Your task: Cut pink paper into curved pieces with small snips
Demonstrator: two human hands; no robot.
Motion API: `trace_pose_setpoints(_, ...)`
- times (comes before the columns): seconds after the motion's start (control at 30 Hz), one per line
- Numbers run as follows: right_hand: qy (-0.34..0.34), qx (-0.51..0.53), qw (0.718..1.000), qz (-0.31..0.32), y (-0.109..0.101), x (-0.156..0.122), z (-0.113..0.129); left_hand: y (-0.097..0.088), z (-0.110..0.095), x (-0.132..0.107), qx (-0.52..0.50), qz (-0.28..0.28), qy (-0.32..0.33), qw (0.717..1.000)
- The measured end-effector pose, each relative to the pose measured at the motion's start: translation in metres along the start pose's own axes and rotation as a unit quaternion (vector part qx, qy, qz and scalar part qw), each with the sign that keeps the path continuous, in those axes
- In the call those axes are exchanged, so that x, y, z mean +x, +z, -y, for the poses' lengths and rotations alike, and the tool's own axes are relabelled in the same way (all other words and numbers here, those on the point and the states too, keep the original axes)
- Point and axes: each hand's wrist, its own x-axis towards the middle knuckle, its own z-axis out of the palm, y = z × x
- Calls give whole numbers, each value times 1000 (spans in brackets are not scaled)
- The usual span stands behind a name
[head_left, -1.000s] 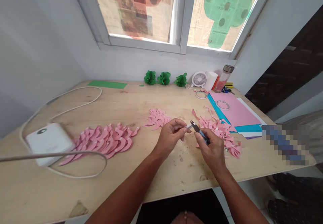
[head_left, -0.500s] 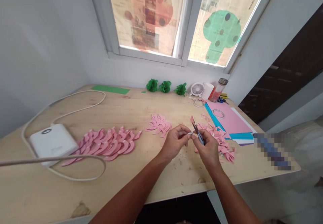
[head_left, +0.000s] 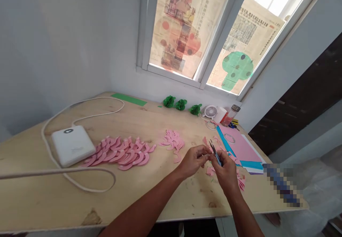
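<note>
My left hand (head_left: 192, 162) is closed in a pinch on a small pale scrap I cannot name, held just above the wooden table (head_left: 149, 197). My right hand (head_left: 226, 172) is wrapped round small blue-handled scissors (head_left: 215, 154), blades pointing up and left toward the pinched scrap. Both hands meet near the table's front right. A heap of pink paper scraps (head_left: 236, 174) lies under and right of my right hand. A small pile of pink curved cutouts (head_left: 173, 140) sits just beyond my left hand.
A long row of pink curved cutouts (head_left: 123, 151) lies left of centre beside a white box (head_left: 72, 145) with a looping cable (head_left: 80, 183). Pink and blue paper sheets (head_left: 240, 149), a small fan (head_left: 210, 111), a bottle (head_left: 231, 115) and green paper pompoms (head_left: 181, 104) stand by the window wall.
The view has tilted up and swung, so the table sits lower in frame. My hands have drawn closer together, the scissors now nearly upright beside the pinched scrap.
</note>
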Motion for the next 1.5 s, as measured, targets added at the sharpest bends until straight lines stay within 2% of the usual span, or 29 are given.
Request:
trace_pose_setpoints(0.17,7,-21,1000,-1,-10,1,-3,0,-2,-2,12,19,-30,999)
trace_pose_setpoints(0.37,16,-16,999,24,-8,4,-12,-2,-3,-2,11,16,-68,998)
trace_pose_setpoints(0.57,-3,37,998,57,-3,5,-15,-5,3,0,18,-7,-87,996)
trace_pose_setpoints(0.7,36,74,996,37,1,7,-21,-7,3,1,27,-24,-113,993)
trace_pose_setpoints(0.8,69,112,991,22,5,7,-22,-6,1,2,48,-73,-112,990)
trace_pose_setpoints(1.0,137,200,970,27,9,4,-27,-8,0,3,64,-105,-118,985)
trace_pose_setpoints(1.1,145,249,957,27,9,5,-34,-10,0,3,66,-127,-111,983)
trace_pose_setpoints(1.2,147,319,934,62,10,6,-38,-9,-3,3,60,-152,-106,981)
trace_pose_setpoints(1.37,187,401,888,127,13,3,-39,-3,-7,3,85,-180,-101,975)
trace_pose_setpoints(1.5,194,402,883,146,17,-2,-41,-1,-6,2,93,-184,-95,974)
